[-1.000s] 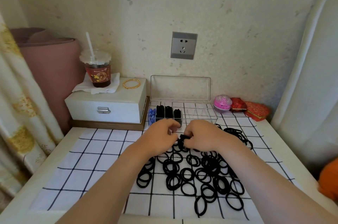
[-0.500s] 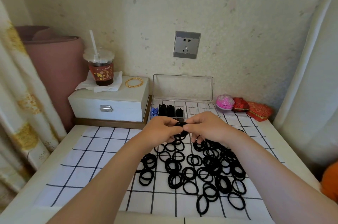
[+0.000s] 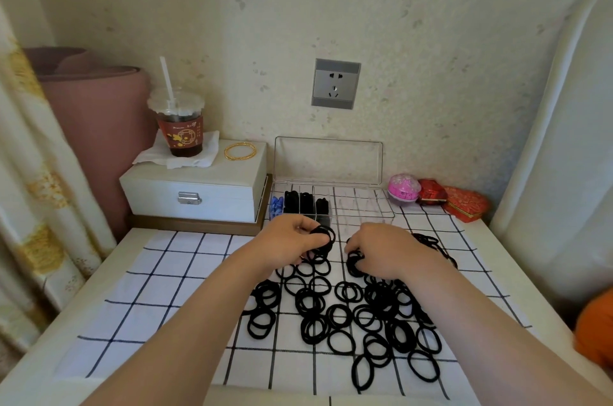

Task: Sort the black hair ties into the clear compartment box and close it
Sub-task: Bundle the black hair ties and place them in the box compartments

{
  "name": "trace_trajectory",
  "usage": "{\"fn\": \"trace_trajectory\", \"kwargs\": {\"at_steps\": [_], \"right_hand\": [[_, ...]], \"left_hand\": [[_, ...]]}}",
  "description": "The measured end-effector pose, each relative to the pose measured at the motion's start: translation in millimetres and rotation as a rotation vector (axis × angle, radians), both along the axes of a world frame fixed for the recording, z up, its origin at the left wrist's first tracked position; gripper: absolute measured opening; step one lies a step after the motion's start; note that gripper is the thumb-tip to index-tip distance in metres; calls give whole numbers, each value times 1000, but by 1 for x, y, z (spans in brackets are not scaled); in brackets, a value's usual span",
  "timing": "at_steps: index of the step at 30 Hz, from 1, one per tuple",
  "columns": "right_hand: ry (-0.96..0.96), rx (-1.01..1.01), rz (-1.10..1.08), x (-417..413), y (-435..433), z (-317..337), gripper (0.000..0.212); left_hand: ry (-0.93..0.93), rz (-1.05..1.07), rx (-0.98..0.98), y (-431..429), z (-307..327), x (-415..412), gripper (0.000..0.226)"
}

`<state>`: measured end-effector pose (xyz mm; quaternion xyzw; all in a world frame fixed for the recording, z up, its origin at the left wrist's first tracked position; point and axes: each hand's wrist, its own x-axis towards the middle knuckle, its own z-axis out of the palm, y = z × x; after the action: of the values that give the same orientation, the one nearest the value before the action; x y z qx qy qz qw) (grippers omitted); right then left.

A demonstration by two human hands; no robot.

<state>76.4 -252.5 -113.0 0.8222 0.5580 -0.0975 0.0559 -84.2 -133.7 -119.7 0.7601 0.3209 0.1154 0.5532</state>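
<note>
Two hands sorting black hair ties on a checked cloth.

We see the left hand [image 3: 288,246] pinching a small bunch of hair ties [image 3: 322,237] near the table's back edge, just before the open clear compartment box [image 3: 331,203]. The right hand [image 3: 381,249], joined to the left half a second ago, has dropped apart onto the loose pile [image 3: 358,312], fingers curled around ties mid-table. Three box compartments hold black ties.
</note>
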Motion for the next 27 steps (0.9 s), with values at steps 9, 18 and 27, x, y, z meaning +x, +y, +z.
{"fn": "trace_trajectory", "kwargs": {"at_steps": [9,18,27], "right_hand": [[32,48,0,1,5,-3,16],[639,429,-204,-3,7,11,8],[931,509,-274,-22,12,20,7]], "left_hand": [[-38,-13,-148,5,1,-1,26],[-52,112,-15,7,-5,1,16],[-140,106,-258,5,-2,2,30]]}}
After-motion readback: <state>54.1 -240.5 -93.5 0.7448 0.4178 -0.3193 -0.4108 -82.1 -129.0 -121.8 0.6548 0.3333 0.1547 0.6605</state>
